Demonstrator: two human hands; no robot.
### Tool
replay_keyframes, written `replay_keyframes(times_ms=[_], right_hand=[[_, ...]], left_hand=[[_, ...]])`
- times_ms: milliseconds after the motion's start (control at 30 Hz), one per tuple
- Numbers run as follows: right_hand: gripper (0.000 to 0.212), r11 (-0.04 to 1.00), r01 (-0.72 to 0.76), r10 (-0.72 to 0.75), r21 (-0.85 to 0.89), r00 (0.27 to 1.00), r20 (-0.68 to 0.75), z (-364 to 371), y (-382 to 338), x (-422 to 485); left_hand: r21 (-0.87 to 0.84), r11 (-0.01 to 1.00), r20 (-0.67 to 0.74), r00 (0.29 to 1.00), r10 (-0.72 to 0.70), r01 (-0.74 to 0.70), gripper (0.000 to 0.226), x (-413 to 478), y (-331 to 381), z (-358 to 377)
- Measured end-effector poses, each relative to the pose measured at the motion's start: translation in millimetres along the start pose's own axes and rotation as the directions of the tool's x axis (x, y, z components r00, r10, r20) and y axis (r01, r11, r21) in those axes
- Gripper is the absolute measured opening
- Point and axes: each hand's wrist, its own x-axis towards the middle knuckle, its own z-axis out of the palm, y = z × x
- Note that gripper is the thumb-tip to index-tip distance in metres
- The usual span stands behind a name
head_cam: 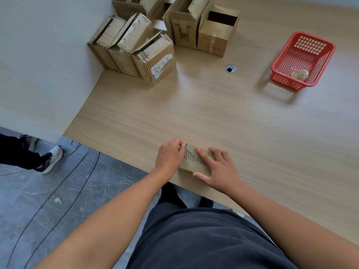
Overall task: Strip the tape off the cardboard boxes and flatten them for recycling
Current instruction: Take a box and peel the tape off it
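A small cardboard box (194, 159) with a jagged torn seam along its top sits near the front edge of the wooden table (213, 113). My left hand (169, 155) is at the box's left end, fingers curled and pinching at its top left edge. My right hand (219, 167) grips the box from the right, index finger laid along the top and thumb against the near side. Whether tape is between my left fingers is too small to tell.
Several cardboard boxes (134, 45) stand in the far left corner against the wall, some open (217, 30). A red plastic basket (303, 61) with a crumpled wad (299, 75) inside sits far right. A cable hole (230, 68) is mid-table. Another person's shoe (52, 159) is on the floor left.
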Motion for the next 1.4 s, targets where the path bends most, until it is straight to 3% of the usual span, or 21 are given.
replay_keyframes(times_ms=[167, 267, 367, 433, 500, 567, 633, 800, 1033, 1267, 1333, 1400], right_hand=[[0.089, 1.0, 0.019, -0.019, -0.003, 1.0, 0.0, 0, 2, -1], [0.088, 0.999, 0.039, -0.039, 0.022, 0.999, 0.0, -1, 5, 0], [0.086, 0.997, 0.071, -0.072, 0.038, 0.997, 0.005, -3, 8, 2], [0.086, 0.993, 0.097, -0.097, 0.06, 0.995, -0.004, -5, 10, 4], [0.087, 0.991, 0.119, -0.119, 0.059, 0.993, -0.006, -7, 13, 7], [0.088, 0.991, 0.131, -0.131, 0.04, 0.991, 0.008, -10, 14, 10], [0.088, 0.991, 0.13, -0.13, 0.032, 0.991, 0.014, -11, 14, 11], [0.087, 0.992, 0.123, -0.124, 0.023, 0.992, 0.015, -11, 12, 10], [0.087, 0.991, 0.133, -0.133, 0.0, 0.991, 0.024, -11, 12, 9], [0.087, 0.993, 0.121, -0.121, 0.009, 0.993, 0.006, -10, 11, 7], [0.087, 0.993, 0.119, -0.119, 0.014, 0.993, -0.006, -10, 10, 6], [0.087, 0.994, 0.108, -0.108, 0.02, 0.994, -0.016, -10, 10, 5]], left_hand=[[-0.167, 0.959, 0.034, 0.973, -0.228, 0.231, 0.021, 3, -5, 6], [-0.343, 0.876, 0.181, 0.939, -0.292, 0.339, 0.016, 11, -15, 6], [-0.508, 0.75, 0.354, 0.897, -0.266, 0.423, 0.013, 15, -19, -2], [-0.437, 0.82, 0.357, 0.908, -0.221, 0.371, 0.009, 17, -20, -6], [-0.261, 0.945, 0.284, 0.951, -0.121, 0.198, 0.007, 16, -19, -9], [-0.156, 0.986, 0.233, 0.972, -0.019, 0.057, 0.018, 15, -17, -11], [-0.114, 0.993, 0.212, 0.977, 0.019, 0.006, 0.021, 15, -13, -13], [-0.043, 0.999, 0.191, 0.982, 0.012, -0.003, 0.033, 16, -8, -15], [-0.076, 0.991, 0.161, 0.982, -0.097, 0.11, 0.012, 24, 0, -18], [0.176, 0.967, 0.17, 0.974, 0.153, -0.182, 0.019, 17, 8, -12], [0.176, 0.969, 0.139, 0.979, 0.149, -0.172, 0.018, 15, 6, -8], [0.096, 0.993, 0.085, 0.995, 0.055, -0.063, 0.017, 15, 7, -4]])
